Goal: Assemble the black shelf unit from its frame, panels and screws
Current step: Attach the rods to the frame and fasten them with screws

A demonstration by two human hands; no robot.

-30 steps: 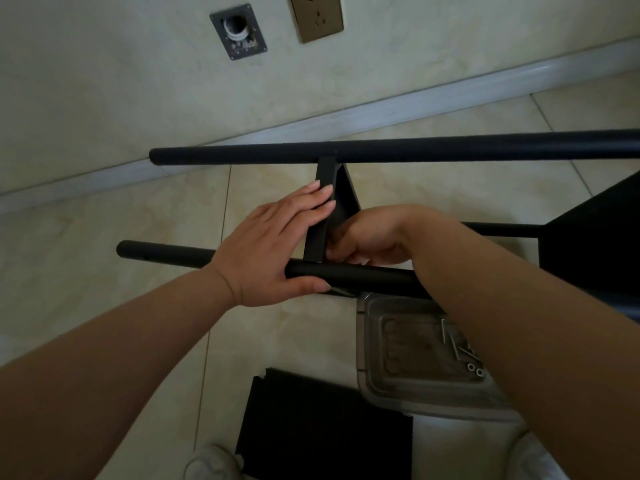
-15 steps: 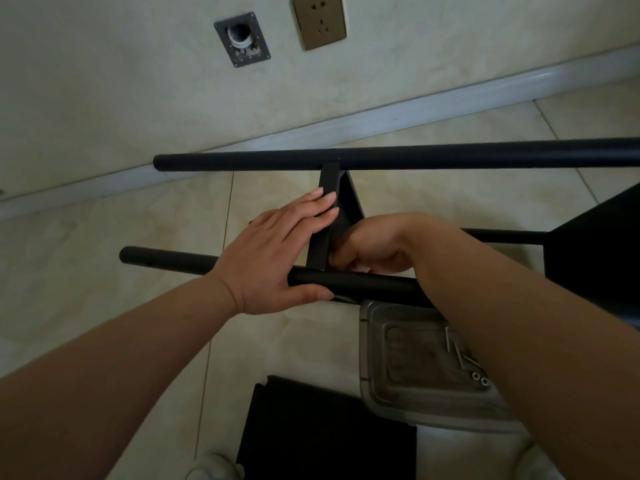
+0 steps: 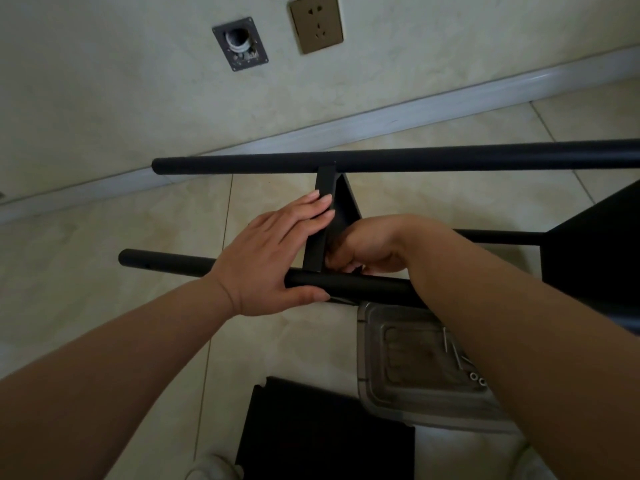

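Note:
The black frame lies on its side on the tiled floor, its far tube (image 3: 450, 161) and near tube (image 3: 363, 287) running left to right. A black panel (image 3: 317, 251), seen edge-on, stands between them. My left hand (image 3: 270, 258) rests with straight fingers on the panel's edge, thumb under the near tube. My right hand (image 3: 374, 244) is curled tight against the panel's right side at the joint with the near tube. Its fingertips and whatever they hold are hidden.
A clear plastic tray (image 3: 388, 393) with screws (image 3: 476, 377) and thin metal pins sits on the floor under my right forearm. A loose black panel (image 3: 322, 434) lies near my shoe (image 3: 214, 469). Another fitted panel (image 3: 595, 258) fills the right side. The wall stands close behind.
Both hands stay at the same joint. The whole scene has slid slightly lower in view as my head tilted up.

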